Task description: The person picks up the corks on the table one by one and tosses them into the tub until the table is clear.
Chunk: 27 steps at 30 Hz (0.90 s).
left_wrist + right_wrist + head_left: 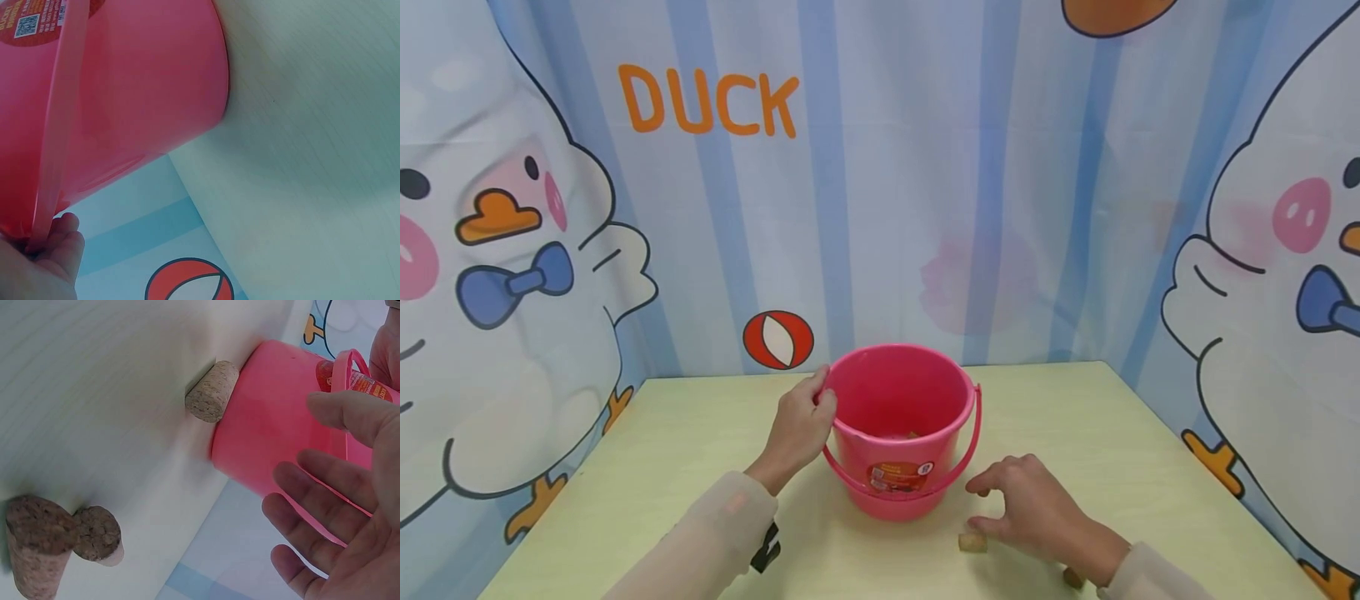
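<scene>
A pink bucket [898, 477] stands upright on the table, its handle hanging down across the front. My left hand [797, 429] grips the bucket's rim at its left side, near the handle's end. Off the bucket's lower right is my right hand [1037, 510], fingers spread and holding nothing. Just below its thumb a cork [973, 543] lies on the table. The right wrist view has this cork [212, 392] close by the bucket, plus a darker cork [39, 544] and a smaller-looking one [98, 534] further off. Something small and tan [912, 434] shows inside the bucket, mostly hidden.
The pale wooden table [700, 433] ends at a curtain [895, 192] printed with ducks and stripes, which hangs behind it and along both sides. Part of a cork [1072, 577] shows beneath my right wrist. A sticker [898, 476] is on the bucket's front.
</scene>
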{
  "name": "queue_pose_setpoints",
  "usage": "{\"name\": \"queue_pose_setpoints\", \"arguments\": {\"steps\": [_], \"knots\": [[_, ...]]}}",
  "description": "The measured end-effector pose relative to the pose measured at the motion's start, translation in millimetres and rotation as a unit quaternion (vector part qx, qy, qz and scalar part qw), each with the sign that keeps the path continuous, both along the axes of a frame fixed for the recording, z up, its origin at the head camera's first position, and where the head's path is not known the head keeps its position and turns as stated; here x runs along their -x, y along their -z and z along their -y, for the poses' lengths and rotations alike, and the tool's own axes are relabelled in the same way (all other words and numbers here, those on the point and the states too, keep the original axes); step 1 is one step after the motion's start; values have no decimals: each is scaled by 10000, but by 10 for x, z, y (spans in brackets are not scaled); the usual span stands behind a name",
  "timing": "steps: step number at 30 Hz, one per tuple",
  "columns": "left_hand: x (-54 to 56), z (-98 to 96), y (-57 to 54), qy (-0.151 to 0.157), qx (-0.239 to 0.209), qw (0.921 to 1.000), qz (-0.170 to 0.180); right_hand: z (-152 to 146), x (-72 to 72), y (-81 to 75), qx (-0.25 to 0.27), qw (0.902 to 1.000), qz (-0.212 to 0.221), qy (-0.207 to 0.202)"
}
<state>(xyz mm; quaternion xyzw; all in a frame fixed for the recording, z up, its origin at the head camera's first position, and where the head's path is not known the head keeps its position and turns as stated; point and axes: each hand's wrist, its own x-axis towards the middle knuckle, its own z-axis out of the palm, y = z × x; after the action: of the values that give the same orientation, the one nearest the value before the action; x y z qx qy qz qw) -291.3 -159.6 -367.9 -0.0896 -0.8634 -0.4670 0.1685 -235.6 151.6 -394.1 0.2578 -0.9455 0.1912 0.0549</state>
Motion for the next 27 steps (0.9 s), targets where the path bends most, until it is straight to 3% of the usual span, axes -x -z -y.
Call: {"name": "queue_pose_setpoints", "arguments": {"steps": [14,27], "knots": [[-11,0,-18,-10,50,10000,17,-3,30,61,-186,9993,319,-98],[-10,-2,-14,-21,34,10000,13,-35,32,150,-396,9971,-132,-642]]}}
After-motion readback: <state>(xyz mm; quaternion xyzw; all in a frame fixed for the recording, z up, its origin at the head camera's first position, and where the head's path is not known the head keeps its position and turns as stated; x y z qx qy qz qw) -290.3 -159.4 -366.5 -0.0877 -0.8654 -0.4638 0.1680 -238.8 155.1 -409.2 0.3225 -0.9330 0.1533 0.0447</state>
